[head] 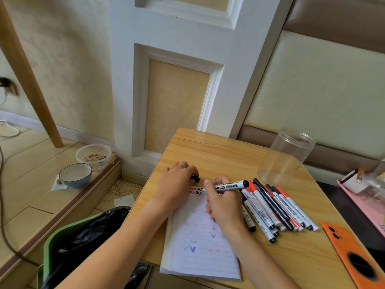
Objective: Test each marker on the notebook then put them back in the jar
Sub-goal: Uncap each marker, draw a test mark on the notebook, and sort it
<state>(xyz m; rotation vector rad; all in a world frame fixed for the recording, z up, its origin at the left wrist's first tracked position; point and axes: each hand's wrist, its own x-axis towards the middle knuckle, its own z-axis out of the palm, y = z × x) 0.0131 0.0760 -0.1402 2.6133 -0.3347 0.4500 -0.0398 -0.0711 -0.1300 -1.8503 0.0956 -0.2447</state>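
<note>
A lined notebook [200, 247] lies open on the wooden table, marked with blue and red ticks. My right hand [224, 203] grips a white marker with a black end [231, 186], its tip down at the top of the page. My left hand [177, 184] rests on the notebook's top left corner and holds a black cap [195, 179] in its fingers. A pile of several red and black capped markers [277, 207] lies just right of my right hand. The clear plastic jar [285, 157] stands with nothing in it at the back right of the table.
An orange phone [350, 253] lies face down at the table's right front. A pink tray [366, 197] with items sits further right. Left of the table stands a green bin with a black bag [83, 243]. Two bowls [83, 167] sit on the floor step.
</note>
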